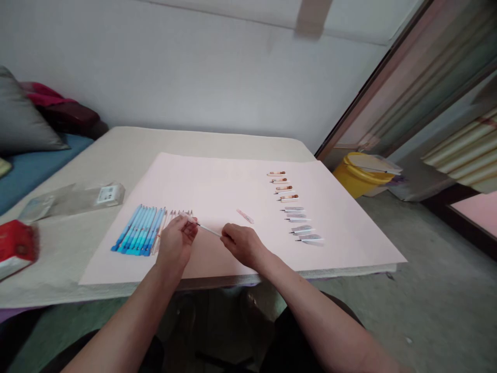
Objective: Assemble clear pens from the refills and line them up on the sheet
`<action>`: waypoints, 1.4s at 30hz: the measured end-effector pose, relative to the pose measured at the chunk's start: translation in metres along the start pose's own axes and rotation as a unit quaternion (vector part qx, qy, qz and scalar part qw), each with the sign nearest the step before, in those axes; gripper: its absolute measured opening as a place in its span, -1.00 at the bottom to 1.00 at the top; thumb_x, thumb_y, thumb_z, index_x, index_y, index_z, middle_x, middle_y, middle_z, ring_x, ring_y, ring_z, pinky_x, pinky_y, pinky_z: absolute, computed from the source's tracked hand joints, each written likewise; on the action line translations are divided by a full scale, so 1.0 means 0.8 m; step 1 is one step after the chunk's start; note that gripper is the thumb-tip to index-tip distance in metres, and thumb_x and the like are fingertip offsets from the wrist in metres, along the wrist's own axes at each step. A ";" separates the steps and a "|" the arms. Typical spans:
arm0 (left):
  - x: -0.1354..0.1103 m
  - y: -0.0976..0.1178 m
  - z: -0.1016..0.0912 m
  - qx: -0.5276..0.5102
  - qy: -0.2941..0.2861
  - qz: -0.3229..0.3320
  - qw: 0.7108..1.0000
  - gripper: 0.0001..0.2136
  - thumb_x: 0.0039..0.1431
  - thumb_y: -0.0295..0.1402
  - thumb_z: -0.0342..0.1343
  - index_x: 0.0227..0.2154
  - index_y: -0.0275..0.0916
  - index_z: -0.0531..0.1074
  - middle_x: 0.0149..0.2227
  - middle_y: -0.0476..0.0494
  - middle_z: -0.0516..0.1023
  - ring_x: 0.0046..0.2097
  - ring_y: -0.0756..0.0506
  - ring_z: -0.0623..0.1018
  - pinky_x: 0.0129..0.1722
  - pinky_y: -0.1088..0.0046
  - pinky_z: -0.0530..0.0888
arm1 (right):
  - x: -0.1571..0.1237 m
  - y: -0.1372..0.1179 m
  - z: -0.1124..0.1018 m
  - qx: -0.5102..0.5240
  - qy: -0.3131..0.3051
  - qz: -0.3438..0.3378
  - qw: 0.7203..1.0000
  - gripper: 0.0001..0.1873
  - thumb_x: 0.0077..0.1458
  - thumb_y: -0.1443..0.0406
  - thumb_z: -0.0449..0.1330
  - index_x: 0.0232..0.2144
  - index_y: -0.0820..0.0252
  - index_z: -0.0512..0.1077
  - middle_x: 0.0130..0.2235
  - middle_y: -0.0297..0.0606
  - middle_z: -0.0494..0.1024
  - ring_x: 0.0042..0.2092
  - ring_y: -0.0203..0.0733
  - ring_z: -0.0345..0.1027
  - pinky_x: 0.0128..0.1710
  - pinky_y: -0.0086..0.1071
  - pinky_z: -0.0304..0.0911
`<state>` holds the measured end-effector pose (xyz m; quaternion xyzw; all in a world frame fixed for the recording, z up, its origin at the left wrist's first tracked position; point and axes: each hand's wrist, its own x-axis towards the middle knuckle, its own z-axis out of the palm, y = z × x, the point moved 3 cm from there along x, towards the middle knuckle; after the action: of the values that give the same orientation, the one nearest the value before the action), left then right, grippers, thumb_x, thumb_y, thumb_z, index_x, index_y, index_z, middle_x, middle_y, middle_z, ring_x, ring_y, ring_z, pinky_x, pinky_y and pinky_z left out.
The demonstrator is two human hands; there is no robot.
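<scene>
A thin white pen refill [209,229] with a dark tip stretches between my hands, low over the pink sheet. My right hand [241,242] is closed around its right end. My left hand [176,237] pinches a small pale pen part [187,217] close to the refill's tip; whether the two touch I cannot tell. Beside my left hand lies a row of blue pens [140,228], with several white pens [171,215] partly hidden behind the hand. A pale patterned pen barrel piece [245,216] rests alone beyond my right hand.
To the right runs a column of brown-patterned pen parts [286,188] and pale pen parts [306,228] with refills. Clear plastic packaging [77,202] and a red-and-white pack [17,246] lie at left. A yellow bucket [355,176] stands beyond the table's right edge.
</scene>
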<state>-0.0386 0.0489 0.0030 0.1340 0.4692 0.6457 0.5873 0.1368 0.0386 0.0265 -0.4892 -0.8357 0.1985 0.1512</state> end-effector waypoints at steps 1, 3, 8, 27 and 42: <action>-0.002 0.002 0.002 0.014 -0.009 0.027 1.000 -0.93 -0.06 -0.48 0.18 -0.48 -0.30 0.39 -0.41 -0.09 0.47 -0.38 0.03 0.48 -0.45 0.60 0.40 | 0.000 0.000 -0.001 0.021 0.007 0.000 1.000 -0.90 0.15 0.31 0.06 -0.39 0.17 0.34 -0.40 -0.35 0.43 -0.37 -0.33 0.26 -0.38 -0.48 0.03; -0.007 0.002 0.008 0.038 -0.025 0.054 0.997 -0.89 -0.08 -0.42 0.20 -0.45 -0.28 0.39 -0.39 -0.08 0.47 -0.36 0.03 0.48 -0.44 0.59 0.39 | -0.001 0.001 -0.001 0.078 0.024 0.004 0.997 -0.90 0.12 0.34 0.08 -0.44 0.18 0.33 -0.45 -0.39 0.41 -0.41 -0.36 0.22 -0.40 -0.50 0.03; -0.030 -0.020 0.022 0.102 -0.072 0.012 0.992 -0.86 -0.05 -0.35 0.20 -0.44 -0.26 0.36 -0.40 -0.07 0.47 -0.35 0.01 0.47 -0.36 0.51 0.40 | 0.000 0.008 0.012 0.251 0.059 0.057 0.965 -0.87 0.08 0.32 0.11 -0.50 0.18 0.30 -0.61 -0.49 0.28 -0.54 -0.41 0.15 -0.50 -0.53 0.04; -0.037 -0.033 0.020 0.060 -0.071 -0.032 0.995 -0.83 -0.03 -0.39 0.16 -0.43 -0.23 0.25 -0.45 -0.05 0.50 -0.39 -0.02 0.53 -0.37 0.47 0.41 | 0.008 0.037 -0.004 0.194 0.115 0.115 0.968 -0.73 0.20 0.15 -0.02 -0.43 0.17 0.31 -0.51 -0.37 0.42 -0.54 -0.35 0.31 -0.48 -0.48 0.18; -0.015 -0.018 0.006 0.024 -0.026 -0.018 0.999 -0.87 0.02 -0.49 0.11 -0.44 -0.24 0.24 -0.48 -0.08 0.49 -0.42 -0.01 0.53 -0.37 0.46 0.45 | 0.025 0.087 0.029 -0.204 -0.030 0.152 0.966 -0.76 0.26 0.29 -0.12 -0.18 0.22 0.32 -0.18 -0.10 0.44 -0.21 -0.11 0.41 -0.32 -0.34 0.19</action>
<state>-0.0225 0.0386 -0.0009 0.1567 0.4715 0.6198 0.6075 0.1699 0.0827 -0.0262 -0.6250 -0.7783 0.0588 -0.0096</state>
